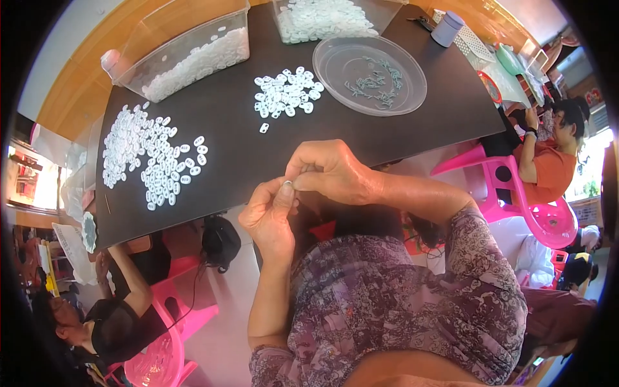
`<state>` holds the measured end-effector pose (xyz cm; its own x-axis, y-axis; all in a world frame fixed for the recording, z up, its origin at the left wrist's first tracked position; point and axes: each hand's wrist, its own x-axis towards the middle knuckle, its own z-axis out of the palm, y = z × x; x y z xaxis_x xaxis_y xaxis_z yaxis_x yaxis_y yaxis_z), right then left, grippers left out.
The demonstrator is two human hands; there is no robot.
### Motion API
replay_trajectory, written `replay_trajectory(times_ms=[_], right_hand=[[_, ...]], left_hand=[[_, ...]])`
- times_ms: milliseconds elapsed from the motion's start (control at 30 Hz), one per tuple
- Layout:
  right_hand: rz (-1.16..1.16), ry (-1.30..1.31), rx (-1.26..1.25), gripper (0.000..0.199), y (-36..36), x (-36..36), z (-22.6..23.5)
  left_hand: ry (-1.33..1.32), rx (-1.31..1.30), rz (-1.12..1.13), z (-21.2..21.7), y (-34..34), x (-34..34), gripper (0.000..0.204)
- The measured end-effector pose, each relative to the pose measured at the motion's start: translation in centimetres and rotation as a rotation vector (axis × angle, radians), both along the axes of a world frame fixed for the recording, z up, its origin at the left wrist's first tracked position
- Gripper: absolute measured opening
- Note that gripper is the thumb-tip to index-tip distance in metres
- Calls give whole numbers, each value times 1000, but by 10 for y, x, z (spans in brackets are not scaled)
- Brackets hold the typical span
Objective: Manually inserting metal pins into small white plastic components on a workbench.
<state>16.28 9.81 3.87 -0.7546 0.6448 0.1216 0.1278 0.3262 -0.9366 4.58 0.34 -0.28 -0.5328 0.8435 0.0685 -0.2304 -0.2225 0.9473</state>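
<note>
My left hand (pixel 269 219) and my right hand (pixel 334 173) meet at the table's near edge. Both are closed, fingertips pinched together; whatever lies between them is too small and covered to name. Beyond them sits a small heap of white oval plastic pieces with two holes each (pixel 288 95), and one loose piece (pixel 264 128) lies just in front of it. To the right of that heap, a round clear plastic dish (pixel 412 97) holds several thin grey-green pins (pixel 374 82). A larger spread of the same white pieces (pixel 132 142) covers the table's left side.
Two clear bins (pixel 155 95) (pixel 282 33) of white pieces stand along the back of the dark table (pixel 238 155). A lidded grey-purple cup (pixel 447 29) is at the back right. One person (pixel 548 155) sits at right, another (pixel 97 329) at left, near pink chairs (pixel 155 361).
</note>
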Motion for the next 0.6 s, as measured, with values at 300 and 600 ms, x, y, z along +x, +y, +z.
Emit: replay_trajectory(times_ms=[300, 600], right_hand=[[-252, -126, 682, 10, 61, -9, -14], [-313, -389, 1254, 9, 83, -38, -44]], left_hand=[[-115, -9, 24, 0, 10, -7, 12], [-124, -7, 65, 1, 8, -15, 12]])
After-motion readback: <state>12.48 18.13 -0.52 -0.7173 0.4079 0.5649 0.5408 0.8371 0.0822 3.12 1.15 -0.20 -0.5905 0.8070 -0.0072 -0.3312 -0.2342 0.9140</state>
